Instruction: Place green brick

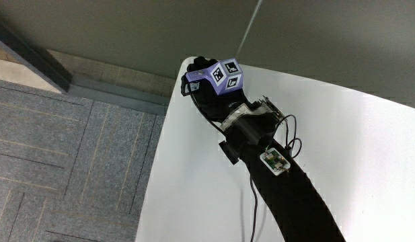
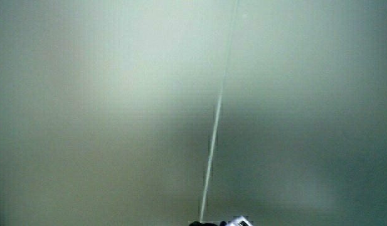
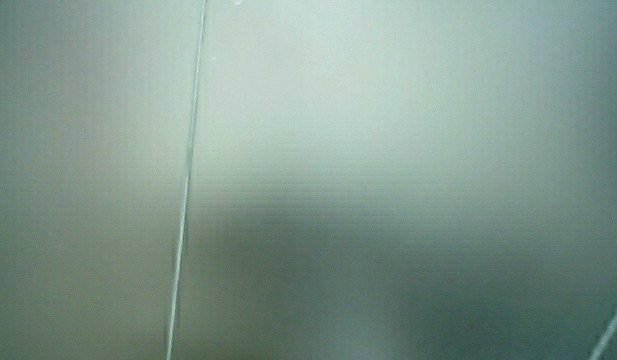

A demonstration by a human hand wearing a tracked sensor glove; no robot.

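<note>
I see the white, glossy table top (image 1: 342,128) under a hand in a black glove (image 1: 206,94). On its back sits a small cube (image 1: 224,74) with lilac-blue faces, and each face carries a black-and-white square pattern. The forearm sleeve (image 1: 301,202) is black too, and on it I notice a small white module with a green part (image 1: 276,160). The carpet floor (image 1: 66,161) is grey with a fine woven grid. Both side views give me only a pale grey-green wall.
</note>
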